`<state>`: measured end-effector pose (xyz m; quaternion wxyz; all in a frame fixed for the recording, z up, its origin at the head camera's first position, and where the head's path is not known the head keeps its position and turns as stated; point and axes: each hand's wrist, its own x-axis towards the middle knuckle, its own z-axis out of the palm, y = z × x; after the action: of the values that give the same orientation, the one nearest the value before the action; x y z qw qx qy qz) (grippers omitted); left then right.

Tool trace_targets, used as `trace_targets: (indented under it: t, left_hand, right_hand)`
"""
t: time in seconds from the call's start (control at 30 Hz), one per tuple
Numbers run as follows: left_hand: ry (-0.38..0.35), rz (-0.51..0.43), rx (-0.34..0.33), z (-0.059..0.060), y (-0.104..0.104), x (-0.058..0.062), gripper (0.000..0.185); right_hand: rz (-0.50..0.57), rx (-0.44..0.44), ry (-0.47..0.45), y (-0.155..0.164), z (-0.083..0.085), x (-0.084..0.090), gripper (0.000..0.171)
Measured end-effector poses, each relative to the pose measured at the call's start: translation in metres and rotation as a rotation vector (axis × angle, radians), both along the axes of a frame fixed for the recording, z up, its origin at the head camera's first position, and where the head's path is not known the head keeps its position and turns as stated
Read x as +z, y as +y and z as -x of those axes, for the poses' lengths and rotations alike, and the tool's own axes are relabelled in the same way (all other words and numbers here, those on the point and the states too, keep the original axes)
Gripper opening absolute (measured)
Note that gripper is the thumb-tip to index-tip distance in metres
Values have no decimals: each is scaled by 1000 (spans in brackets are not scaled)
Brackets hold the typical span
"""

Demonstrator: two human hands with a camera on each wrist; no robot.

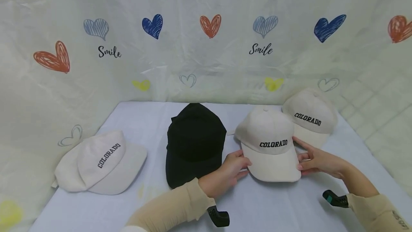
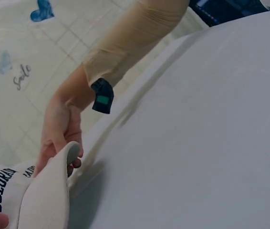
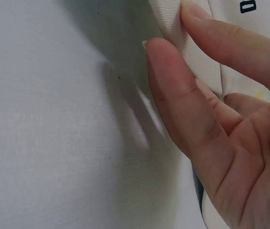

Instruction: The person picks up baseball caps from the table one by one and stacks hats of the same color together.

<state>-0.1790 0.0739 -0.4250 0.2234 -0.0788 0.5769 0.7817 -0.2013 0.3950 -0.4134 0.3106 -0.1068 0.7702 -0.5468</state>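
The cream cap point(image 1: 270, 146) is sitting right of centre on the white table point(image 1: 273, 207), its brim toward the person. The left hand point(image 1: 225, 174) is pinching the brim's left edge; the right hand point(image 1: 317, 160) is pinching its right edge. Bare cloth is lying open in front. A black cap point(image 1: 194, 142) is lying just beside the left hand, a second cream cap point(image 1: 310, 117) just behind, and a third cream cap point(image 1: 99, 162) well apart at far left.

Far cream cap point(image 1: 310, 119) partly hidden behind near cap point(image 1: 269, 142); black cap point(image 1: 194, 142) lettering, if any, unseen.
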Motion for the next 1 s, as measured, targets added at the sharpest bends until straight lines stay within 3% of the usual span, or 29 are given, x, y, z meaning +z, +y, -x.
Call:
trace_targets:
  t: [0.17, 0.3, 0.63, 0.83, 1.0]
  left_hand:
    - [-51, 72, -78, 0, -10, 5, 60]
    - [-68, 81, -88, -1, -15, 8, 61]
    - [-53, 117, -166, -4, -25, 14, 59]
    - [-39, 103, -221, 0, -26, 13, 38]
    - [-40, 97, -227, 0, -24, 12, 25]
  right_hand:
    - [-54, -16, -6, -3, -3, -1, 111]
    - [-88, -21, -9, -5, -4, -1, 110]
    - [-117, -32, -4, -7, -11, -4, 65]
    - [-177, -47, 0, -4, -12, 1, 65]
    - [-213, -60, -3, 0, -10, 2, 66]
